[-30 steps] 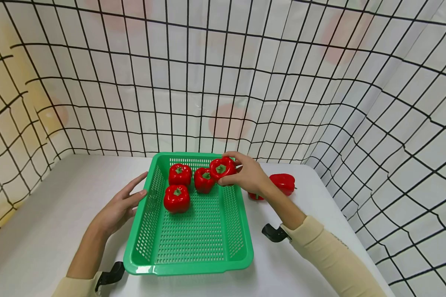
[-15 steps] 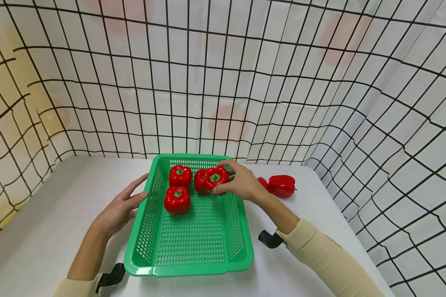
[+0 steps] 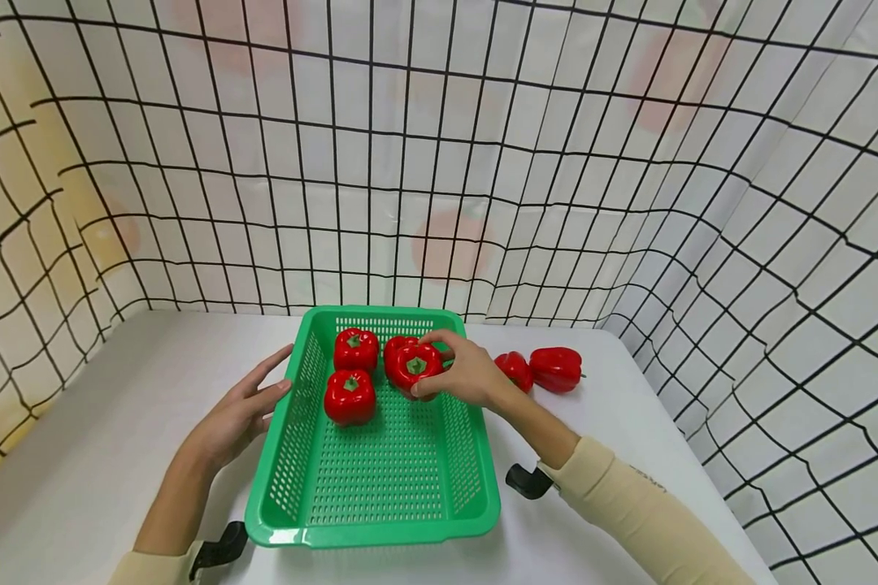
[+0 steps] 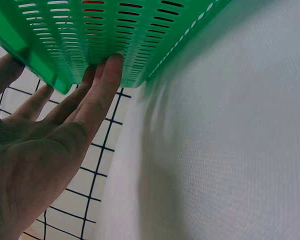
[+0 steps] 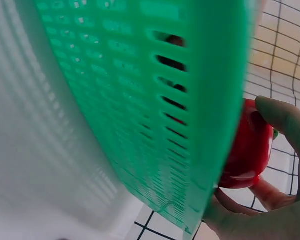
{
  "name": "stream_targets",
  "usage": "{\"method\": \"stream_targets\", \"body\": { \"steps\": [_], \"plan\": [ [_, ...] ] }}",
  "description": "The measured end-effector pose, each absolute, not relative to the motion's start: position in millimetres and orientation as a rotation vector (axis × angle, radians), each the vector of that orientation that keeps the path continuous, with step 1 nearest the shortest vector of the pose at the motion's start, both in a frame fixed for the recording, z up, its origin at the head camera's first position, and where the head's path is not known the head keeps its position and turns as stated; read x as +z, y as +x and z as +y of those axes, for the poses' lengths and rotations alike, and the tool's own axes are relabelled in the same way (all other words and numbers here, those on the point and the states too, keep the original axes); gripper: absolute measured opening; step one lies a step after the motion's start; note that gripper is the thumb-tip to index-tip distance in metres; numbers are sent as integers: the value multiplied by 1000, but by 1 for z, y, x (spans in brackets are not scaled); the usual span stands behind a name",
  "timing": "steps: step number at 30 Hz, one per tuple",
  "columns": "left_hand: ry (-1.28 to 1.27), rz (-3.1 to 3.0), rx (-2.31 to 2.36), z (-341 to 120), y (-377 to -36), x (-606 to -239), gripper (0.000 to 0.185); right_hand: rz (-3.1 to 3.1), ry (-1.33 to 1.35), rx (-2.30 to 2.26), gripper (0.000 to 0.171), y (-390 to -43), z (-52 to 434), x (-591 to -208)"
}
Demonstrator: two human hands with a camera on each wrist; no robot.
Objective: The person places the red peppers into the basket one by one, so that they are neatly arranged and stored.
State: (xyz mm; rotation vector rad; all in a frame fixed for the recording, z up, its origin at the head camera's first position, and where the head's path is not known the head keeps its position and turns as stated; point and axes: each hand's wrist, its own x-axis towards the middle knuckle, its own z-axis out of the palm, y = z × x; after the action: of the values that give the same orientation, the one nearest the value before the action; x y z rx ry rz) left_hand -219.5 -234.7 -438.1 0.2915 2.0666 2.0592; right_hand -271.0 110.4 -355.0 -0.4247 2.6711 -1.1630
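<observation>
Right hand [image 3: 468,375] pinching red pepper [image 3: 413,367] mid-frame, lowering into green basket [image 3: 380,532]; left hand [image 3: 237,410], grip spread flat, bracing basket wall so it's not sliding on tabletop [image 3: 102,422].

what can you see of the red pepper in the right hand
The red pepper is glossy and smooth, plastic-looking, with a green stem stub facing up. The right hand grips it from its right side, fingers curled over the top and thumb below. It sits low inside the green basket near the far right corner, right in front of another red pepper. Whether it rests on the basket floor cannot be told.
</observation>
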Motion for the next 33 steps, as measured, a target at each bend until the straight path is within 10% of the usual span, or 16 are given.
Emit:
{"method": "stream_targets", "body": {
  "steps": [33],
  "plan": [
    [275, 2077, 2057, -233, -220, -440, 69, 2724, -622, -861, 65, -272, 104, -368]
  ]
}}
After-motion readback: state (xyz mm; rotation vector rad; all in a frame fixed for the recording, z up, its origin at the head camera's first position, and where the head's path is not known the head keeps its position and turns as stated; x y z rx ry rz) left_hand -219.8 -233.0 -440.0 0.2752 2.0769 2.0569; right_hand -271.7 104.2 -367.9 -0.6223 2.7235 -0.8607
